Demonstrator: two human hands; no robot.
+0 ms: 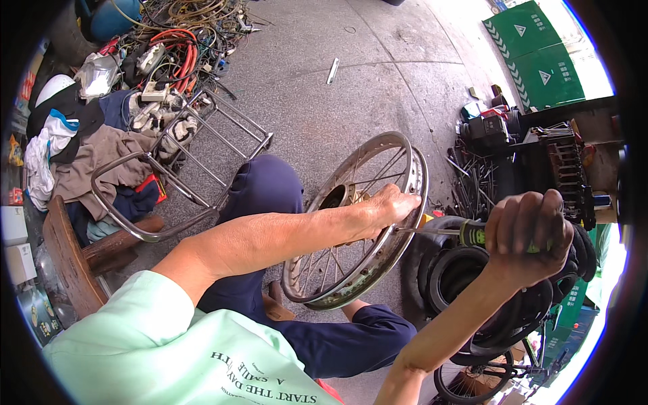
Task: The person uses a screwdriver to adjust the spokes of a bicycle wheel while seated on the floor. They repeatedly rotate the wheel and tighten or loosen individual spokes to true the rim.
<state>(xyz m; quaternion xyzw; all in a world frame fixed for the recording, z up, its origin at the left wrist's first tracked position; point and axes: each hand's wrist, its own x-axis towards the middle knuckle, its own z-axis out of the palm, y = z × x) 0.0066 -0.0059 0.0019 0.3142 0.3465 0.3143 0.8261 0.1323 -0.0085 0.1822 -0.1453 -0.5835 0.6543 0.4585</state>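
Observation:
A spoked metal wheel rim (337, 293) stands tilted in front of me, near my bent knees. My left hand (388, 209) is closed on its right side, with the fingertips partly hidden. My right hand (525, 233) is wrapped round the handle of a screwdriver (472, 233) with a green and black grip. Its thin shaft runs leftward and meets the rim just below my left hand; the exact contact at the tip is too small to make out.
A bent-tube metal rack (216, 123), piled clothes (94, 162) and tangled cables (185, 57) lie at the left, beside a wooden piece (74, 256). At the right are stacked black tires (439, 283), scattered tools (489, 125), green boards (523, 37) and a bicycle wheel (466, 391).

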